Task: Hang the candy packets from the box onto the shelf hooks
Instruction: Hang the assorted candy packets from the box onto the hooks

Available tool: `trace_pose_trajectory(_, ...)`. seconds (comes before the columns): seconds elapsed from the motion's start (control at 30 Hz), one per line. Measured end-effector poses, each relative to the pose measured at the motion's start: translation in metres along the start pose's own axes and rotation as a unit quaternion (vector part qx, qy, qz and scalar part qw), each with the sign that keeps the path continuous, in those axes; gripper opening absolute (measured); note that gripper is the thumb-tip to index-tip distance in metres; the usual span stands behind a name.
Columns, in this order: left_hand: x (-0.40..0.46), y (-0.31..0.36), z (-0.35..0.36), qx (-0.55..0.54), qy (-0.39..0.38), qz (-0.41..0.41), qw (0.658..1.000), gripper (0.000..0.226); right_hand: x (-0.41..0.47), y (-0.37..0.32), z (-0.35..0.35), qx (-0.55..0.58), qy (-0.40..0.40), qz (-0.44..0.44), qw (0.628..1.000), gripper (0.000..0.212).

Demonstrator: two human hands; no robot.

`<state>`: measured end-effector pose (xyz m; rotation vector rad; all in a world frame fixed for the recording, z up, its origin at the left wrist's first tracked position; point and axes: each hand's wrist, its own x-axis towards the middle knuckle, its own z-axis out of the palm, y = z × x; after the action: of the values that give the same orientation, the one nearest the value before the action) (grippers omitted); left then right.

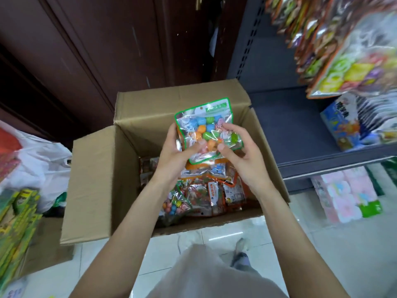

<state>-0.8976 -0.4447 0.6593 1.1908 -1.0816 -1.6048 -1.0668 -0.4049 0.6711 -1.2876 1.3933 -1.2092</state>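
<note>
An open cardboard box [101,175] stands on the floor with several candy packets [206,194] lying inside. Above it I hold a green-edged clear candy packet [207,125] full of coloured sweets, its hang-hole end pointing away from me. My left hand [174,151] grips its left edge and lower corner. My right hand [240,147] holds its lower right side, thumb on the front. Rows of hung candy packets [335,50] fill the shelf hooks at the upper right; the hooks themselves are hidden by the packets.
A dark shelf unit [300,130] stands right of the box, with boxed goods [343,127] on it and pink packs [348,196] below. A white plastic bag [40,164] and green-yellow packs [17,229] lie at left. Brown wooden doors [96,50] are behind.
</note>
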Motion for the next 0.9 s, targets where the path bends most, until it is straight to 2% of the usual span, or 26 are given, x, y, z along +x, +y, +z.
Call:
trace_pose_trajectory(0.13,-0.023,0.011,0.024,0.034,-0.017,0.043,0.998,0.07,-0.015,-0.011,-0.014,0.025,0.075,0.037,0.996,0.055)
trace_pose_trajectory(0.23,-0.041,0.012,0.053,0.04,-0.036,0.056,0.997,0.068,-0.029,-0.013,-0.032,0.024,0.122,0.038,0.991,0.038)
trace_pose_trajectory(0.33,-0.054,0.007,0.084,0.04,-0.06,0.059,0.996,0.077,-0.046,-0.013,-0.061,0.15,0.19,0.091,0.966,0.029)
trace_pose_trajectory(0.4,-0.063,0.001,0.11,0.042,-0.064,0.066,0.995,0.074,-0.058,-0.011,-0.087,0.261,0.226,0.127,0.93,0.034)
trace_pose_trajectory(0.47,-0.072,-0.004,0.143,0.043,-0.061,0.075,0.994,0.069,-0.072,-0.007,-0.12,0.322,0.248,0.139,0.903,0.035)
trace_pose_trajectory(0.6,-0.084,-0.021,0.212,0.019,-0.044,0.073,0.996,0.067,-0.109,0.01,-0.206,0.278,0.301,0.087,0.908,0.025)
trace_pose_trajectory(0.7,-0.094,-0.033,0.258,0.011,-0.025,0.063,0.998,0.071,-0.137,0.02,-0.277,0.236,0.304,0.057,0.921,0.041)
trace_pose_trajectory(0.83,-0.102,-0.035,0.311,0.037,-0.013,0.092,0.995,0.078,-0.159,0.018,-0.346,0.236,0.262,0.022,0.936,0.085)
trace_pose_trajectory(0.9,-0.103,-0.031,0.334,0.051,-0.019,0.118,0.992,0.086,-0.16,0.012,-0.366,0.228,0.24,0.002,0.944,0.085)
